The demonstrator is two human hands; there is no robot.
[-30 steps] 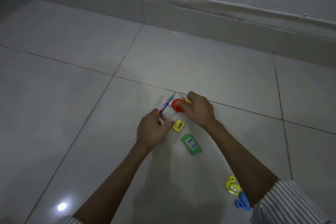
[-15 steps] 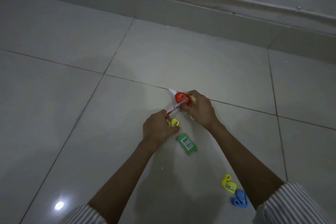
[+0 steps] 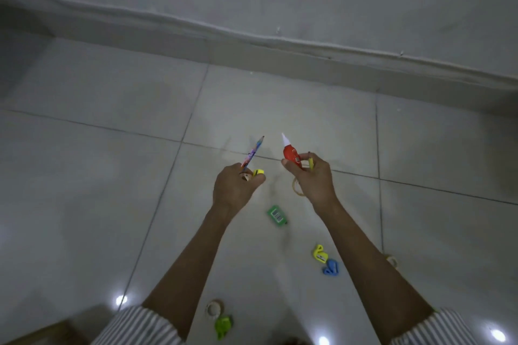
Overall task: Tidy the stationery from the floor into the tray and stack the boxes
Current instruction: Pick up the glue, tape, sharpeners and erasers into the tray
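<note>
Left hand (image 3: 236,190): lifted off the floor (image 3: 98,176), fingers curled round a patterned pencil (image 3: 253,152), a yellow sharpener (image 3: 258,172) and a small brown piece too blurred to name. Right hand (image 3: 314,179): also lifted, pinching a red glue bottle (image 3: 291,155) by its body, nozzle toward the wall edge of the floor, with a yellow stub (image 3: 311,164) against the fingers and a tan rubber band (image 3: 297,187) dangling below. Lying on the floor between and beneath the forearms: green eraser (image 3: 277,214), yellow clip (image 3: 319,253) touching a blue one (image 3: 330,266), tape roll (image 3: 213,309), green piece (image 3: 223,326). Tray: not identifiable; a wooden corner (image 3: 36,336) shows at the floor's near left. Hazards, judged: each hand carries several small items, so reaching for another could spill the sharpener or shed the loosely hung band; the dim light could leave pieces overlooked.
</note>
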